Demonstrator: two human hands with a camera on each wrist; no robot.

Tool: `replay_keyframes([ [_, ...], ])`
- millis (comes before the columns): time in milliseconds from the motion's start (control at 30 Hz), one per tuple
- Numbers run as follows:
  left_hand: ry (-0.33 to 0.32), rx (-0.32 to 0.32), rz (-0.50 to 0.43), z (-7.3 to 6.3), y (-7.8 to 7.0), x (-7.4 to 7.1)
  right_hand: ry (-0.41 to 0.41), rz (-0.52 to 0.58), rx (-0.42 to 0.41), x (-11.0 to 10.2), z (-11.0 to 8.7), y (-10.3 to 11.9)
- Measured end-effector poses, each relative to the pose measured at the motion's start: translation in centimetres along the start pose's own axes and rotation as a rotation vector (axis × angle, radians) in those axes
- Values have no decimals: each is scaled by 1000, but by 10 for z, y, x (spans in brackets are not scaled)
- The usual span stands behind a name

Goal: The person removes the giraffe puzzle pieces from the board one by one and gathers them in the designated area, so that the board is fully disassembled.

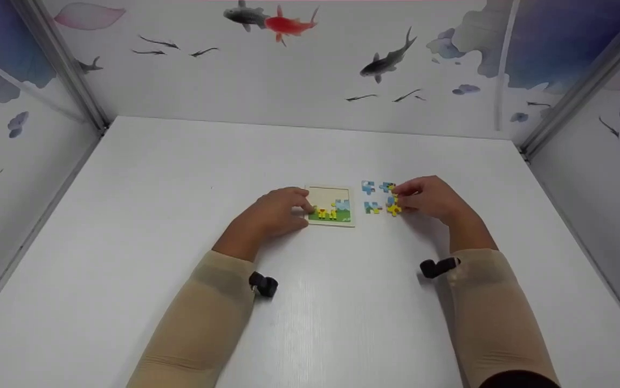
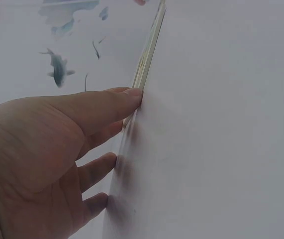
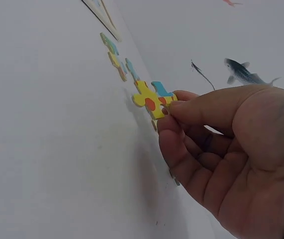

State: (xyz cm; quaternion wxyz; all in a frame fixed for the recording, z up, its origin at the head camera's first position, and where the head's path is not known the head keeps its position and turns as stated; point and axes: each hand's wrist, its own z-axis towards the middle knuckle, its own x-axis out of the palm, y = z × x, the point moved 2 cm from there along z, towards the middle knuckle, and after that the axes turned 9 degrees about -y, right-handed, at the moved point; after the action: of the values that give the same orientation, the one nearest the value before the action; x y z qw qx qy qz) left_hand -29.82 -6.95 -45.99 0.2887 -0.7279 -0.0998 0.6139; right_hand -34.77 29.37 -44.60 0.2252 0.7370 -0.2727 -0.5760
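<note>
A shallow wooden puzzle tray (image 1: 321, 196) lies on the white table, its lower part filled with green, yellow and blue pieces. My left hand (image 1: 280, 213) holds its left side, thumb at the near corner and index finger over the rim; the left wrist view shows the thumb (image 2: 132, 93) against the tray's edge. Right of the tray, my right hand (image 1: 434, 199) pinches a yellow and blue jigsaw piece (image 3: 149, 99) with red spots between thumb and fingers. In the right wrist view this piece is tilted up off the table.
Loose jigsaw pieces lie between the tray and my right hand: a blue one (image 1: 368, 187), a blue-green one (image 1: 372, 207) and a blue-yellow one (image 1: 386, 187). A white wall (image 1: 299, 81) painted with fish stands behind the table.
</note>
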Motion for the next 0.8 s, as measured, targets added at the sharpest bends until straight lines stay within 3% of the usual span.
replay_keyframes([
  [567,-5,14,-2,-1,-1,0,-40,-30,11,1,3,-4],
  [800,-7,34,-2,-3,0,-1,-71,-12,16,3,1,11],
])
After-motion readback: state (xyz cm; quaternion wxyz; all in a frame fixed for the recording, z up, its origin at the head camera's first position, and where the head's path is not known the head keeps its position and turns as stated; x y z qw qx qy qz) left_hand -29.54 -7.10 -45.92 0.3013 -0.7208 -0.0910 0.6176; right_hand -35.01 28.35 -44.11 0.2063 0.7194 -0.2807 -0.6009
